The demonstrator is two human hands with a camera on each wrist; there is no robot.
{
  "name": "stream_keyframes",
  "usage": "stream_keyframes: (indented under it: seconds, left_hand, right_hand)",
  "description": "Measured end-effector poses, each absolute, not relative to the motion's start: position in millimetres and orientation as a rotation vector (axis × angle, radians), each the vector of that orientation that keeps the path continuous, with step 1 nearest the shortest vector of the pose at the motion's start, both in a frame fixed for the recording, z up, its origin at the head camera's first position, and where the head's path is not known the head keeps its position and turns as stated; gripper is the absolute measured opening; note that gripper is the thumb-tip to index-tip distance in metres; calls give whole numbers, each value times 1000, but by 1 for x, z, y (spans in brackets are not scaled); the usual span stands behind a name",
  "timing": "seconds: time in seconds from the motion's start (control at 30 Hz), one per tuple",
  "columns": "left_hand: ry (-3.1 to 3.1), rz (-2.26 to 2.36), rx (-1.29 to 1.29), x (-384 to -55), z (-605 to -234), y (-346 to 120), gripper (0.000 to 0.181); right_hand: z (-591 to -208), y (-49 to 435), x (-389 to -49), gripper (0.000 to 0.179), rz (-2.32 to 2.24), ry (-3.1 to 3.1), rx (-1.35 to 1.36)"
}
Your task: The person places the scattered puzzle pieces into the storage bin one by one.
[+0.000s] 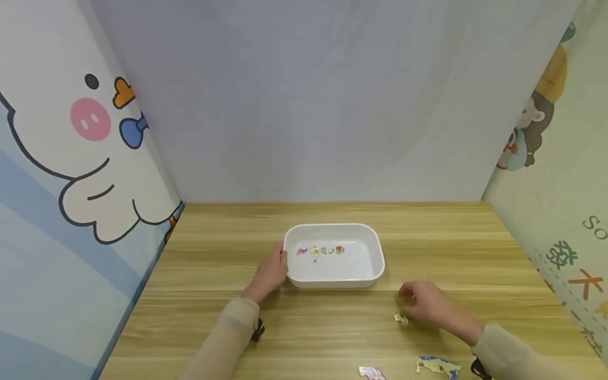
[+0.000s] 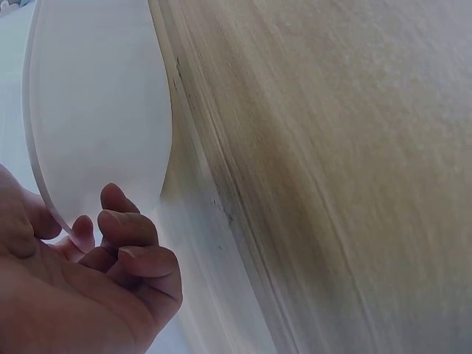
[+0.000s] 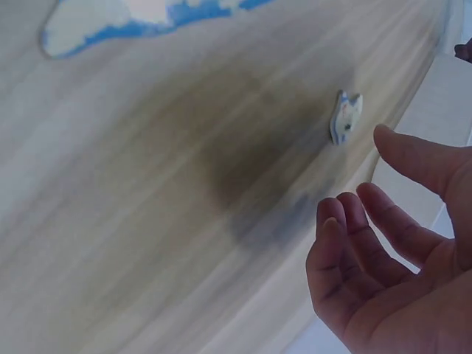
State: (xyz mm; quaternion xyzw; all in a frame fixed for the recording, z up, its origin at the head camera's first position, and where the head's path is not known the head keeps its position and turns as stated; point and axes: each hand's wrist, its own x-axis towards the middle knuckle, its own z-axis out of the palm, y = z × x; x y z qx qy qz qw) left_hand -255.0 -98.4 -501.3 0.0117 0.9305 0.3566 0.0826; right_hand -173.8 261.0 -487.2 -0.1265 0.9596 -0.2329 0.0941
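A white rectangular tray [image 1: 334,284] stands on the wooden table in the head view. My left hand [image 1: 272,269] pinches the tray's left rim, thumb over the edge and fingers along the outer wall [image 2: 99,110]. To the right of the tray, my right hand [image 1: 429,303] hovers low with thumb and fingers apart, holding nothing. Just below its fingertips lies a small cream-coloured flat piece [image 1: 401,319] with an irregular outline; blue shows along its edge in the right wrist view [image 3: 346,119]. Several small coloured pieces [image 1: 315,252] lie in a row inside the tray.
Nearer the front edge are a larger yellow and blue piece [image 1: 438,364] and a pinkish piece [image 1: 372,373]. A pale grey curtain [image 1: 323,105] closes the back of the wooden table [image 1: 228,221]. Printed cloths hang left [image 1: 43,116] and right [image 1: 570,211].
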Motion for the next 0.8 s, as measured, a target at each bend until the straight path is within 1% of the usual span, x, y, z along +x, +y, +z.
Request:
stream_keyframes:
  seconds: [0.43,0.8]
  left_hand:
    - [2767,1058,5,-255,-501,-98,22]
    - [2784,1052,17,-256,-503,-96,20]
  right_hand:
    - [-499,264,-165,41,-718,2780,-311]
    - [-513,269,-162,28,-824,2784,-435]
